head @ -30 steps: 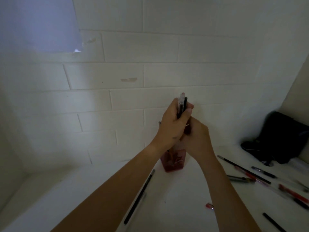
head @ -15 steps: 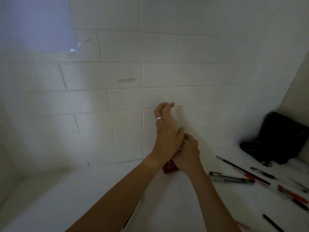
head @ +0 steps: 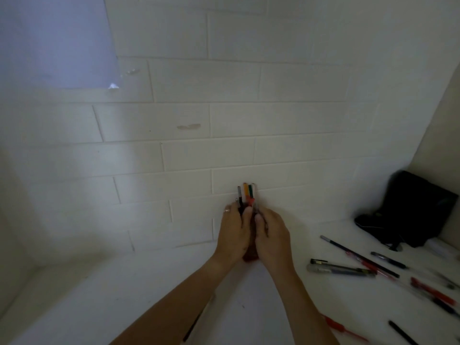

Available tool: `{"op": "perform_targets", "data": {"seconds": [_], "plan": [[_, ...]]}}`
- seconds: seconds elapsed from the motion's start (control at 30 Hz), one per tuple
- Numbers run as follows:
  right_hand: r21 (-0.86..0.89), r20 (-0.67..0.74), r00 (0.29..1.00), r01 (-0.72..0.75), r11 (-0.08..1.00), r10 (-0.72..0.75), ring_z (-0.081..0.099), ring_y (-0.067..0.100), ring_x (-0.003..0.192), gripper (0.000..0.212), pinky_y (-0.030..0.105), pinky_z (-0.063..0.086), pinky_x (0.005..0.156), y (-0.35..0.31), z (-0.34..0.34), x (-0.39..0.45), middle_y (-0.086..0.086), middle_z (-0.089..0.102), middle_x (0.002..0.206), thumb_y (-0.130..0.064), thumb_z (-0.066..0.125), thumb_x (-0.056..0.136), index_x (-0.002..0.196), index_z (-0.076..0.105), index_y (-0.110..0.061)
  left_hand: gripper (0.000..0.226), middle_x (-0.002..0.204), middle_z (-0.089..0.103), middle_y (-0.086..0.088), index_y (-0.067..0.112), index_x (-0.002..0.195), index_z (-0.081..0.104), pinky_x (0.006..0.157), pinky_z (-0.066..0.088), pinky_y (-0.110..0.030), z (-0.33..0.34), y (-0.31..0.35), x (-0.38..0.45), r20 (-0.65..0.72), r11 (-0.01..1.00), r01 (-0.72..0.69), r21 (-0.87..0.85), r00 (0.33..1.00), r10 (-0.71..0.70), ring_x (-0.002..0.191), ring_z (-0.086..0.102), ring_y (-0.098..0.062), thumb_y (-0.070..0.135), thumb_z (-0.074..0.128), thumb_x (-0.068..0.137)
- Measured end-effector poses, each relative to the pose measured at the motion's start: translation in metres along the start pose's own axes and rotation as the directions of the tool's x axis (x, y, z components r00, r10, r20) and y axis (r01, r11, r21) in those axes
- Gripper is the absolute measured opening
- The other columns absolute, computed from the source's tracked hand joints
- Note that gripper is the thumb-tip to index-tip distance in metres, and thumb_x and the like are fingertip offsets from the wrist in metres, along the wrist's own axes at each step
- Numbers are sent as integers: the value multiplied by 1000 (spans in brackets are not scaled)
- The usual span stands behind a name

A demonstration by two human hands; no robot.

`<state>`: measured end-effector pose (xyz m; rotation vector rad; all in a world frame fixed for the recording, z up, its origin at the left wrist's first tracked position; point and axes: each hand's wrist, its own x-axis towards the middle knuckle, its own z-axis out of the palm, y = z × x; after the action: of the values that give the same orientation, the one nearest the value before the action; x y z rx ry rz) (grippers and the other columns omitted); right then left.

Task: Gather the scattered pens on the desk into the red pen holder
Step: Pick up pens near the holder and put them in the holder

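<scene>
Near edge of counter [head: 129, 302]: loose pens [head: 341, 268] scattered to the right, one more under left forearm. Further in, left hand [head: 232, 235] & right hand [head: 272, 236] both wrapped round red pen holder [head: 250, 256], upright by wall, w/ pens [head: 246, 195] sticking up. Black bag [head: 413, 207] far right corner.

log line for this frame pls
phase: steadying holder | left hand + right hand: cupped around red pen holder | pens in holder: upright | loose pens: on desk, right
</scene>
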<state>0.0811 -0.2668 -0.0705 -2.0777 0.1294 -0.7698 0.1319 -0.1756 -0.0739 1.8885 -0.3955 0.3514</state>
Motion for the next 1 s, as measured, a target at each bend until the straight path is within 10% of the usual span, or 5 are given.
{"op": "perform_targets", "data": {"seconds": [0.2,0.47,0.67,1.0], "plan": [[-7,-46,998,-37,999,36,66,20,104,27,27,51,92,-4,2,6,5,70,116,-21,58,98,122,69,-17,54,100,65,-9,15,111,60,84,56,-47,2,-25,15,76,996,72,51,994,-76,92,64,-25,60,38,94],[-85,-116,993,-12,996,2,59,23,114,45,22,40,93,-9,-14,-14,8,64,122,-27,70,89,130,56,-11,41,119,54,-14,5,128,45,91,51,-41,-48,6,-34,53,967,73,242,995,-88,105,57,-28,33,53,99],[-249,-311,927,132,959,-208,51,28,122,28,41,44,101,-20,-18,-48,12,54,132,-17,66,89,115,63,-10,45,109,56,-9,9,111,48,74,46,-32,-86,4,-81,281,648,54,760,871,-402,101,59,-27,47,59,90],[-121,-8,962,269,956,-272,58,14,93,8,25,52,81,-23,9,-88,-3,55,104,-9,61,89,95,65,-15,16,99,64,-12,7,93,57,65,44,-28,-94,1,-88,186,657,186,731,871,-454,90,66,-29,21,60,90]]}}
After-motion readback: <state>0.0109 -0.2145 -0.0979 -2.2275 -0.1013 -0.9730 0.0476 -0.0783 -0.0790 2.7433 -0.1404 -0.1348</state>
